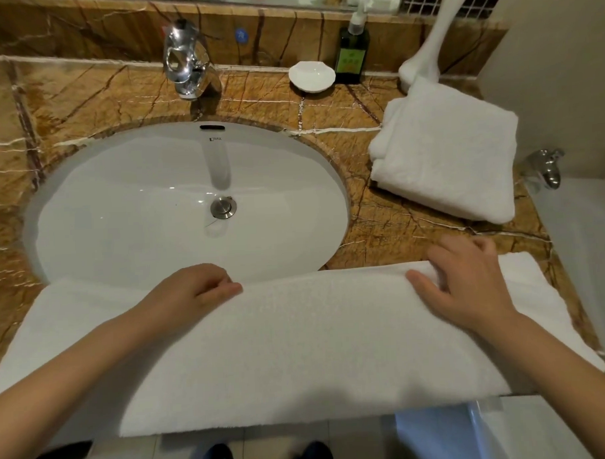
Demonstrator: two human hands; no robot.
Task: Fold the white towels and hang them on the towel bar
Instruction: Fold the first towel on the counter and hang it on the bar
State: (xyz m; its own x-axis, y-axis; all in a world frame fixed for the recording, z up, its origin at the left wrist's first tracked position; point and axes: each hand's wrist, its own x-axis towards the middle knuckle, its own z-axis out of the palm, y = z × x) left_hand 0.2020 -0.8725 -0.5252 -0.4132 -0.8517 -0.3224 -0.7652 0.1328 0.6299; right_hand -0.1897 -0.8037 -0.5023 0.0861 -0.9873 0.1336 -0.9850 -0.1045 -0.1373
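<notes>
head view: white towel (298,349) lies lengthwise along front of counter (84,96), far edge lapping sink (121,201), near edge overhanging; flat stone likely serves as folding surface. left hand (193,295) curled over far fold edge, pinching it, probably to keep layers aligned. right hand (467,285) mostly flat, fingers spread, pressing same edge, gripping nothing. folded towels (446,155) parked right of sink, out of way. towel bar not in view.

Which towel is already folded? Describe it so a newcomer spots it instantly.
From the oval white sink, go right along the marble counter. The folded towel lies there as a thick compact stack, just in front of the white vase. Unlike the long towel spread along the front edge under the left hand and right hand, nothing touches it.
</notes>
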